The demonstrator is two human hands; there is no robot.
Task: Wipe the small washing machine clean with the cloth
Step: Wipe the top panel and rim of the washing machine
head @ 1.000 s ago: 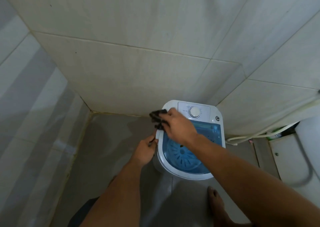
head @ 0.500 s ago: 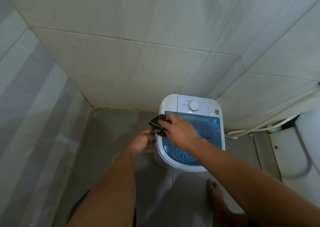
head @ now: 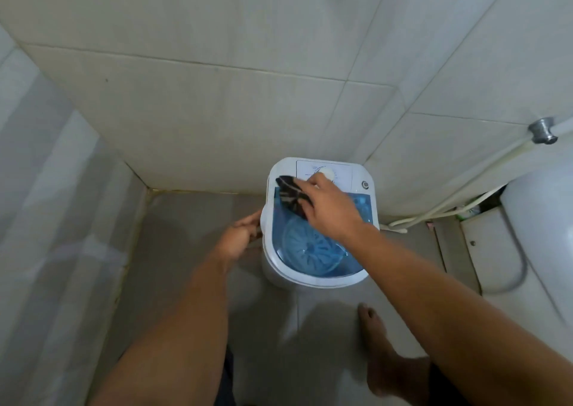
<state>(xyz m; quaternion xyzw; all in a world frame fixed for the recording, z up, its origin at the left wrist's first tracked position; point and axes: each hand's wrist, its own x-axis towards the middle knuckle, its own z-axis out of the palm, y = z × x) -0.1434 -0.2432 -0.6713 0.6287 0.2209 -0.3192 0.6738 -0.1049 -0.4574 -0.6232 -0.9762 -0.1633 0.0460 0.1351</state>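
Note:
A small white washing machine (head: 319, 281) with a see-through blue lid stands on the floor in the corner of a tiled room. Its white dial (head: 326, 173) sits on the back panel. My right hand (head: 330, 208) presses a dark striped cloth (head: 291, 196) flat on the back left part of the lid, just below the panel. My left hand (head: 238, 236) grips the machine's left side, fingers curled around something dark and thin there; what it is I cannot tell.
Tiled walls close in behind and to the left. A white hose (head: 440, 208) runs along the floor at the right of the machine. A white toilet (head: 539, 219) stands at the right edge. My bare right foot (head: 383, 353) is on the floor in front.
My right hand has carried the cloth from the machine's left rim up and onto the lid near the dial. My left hand stays at the machine's left side.

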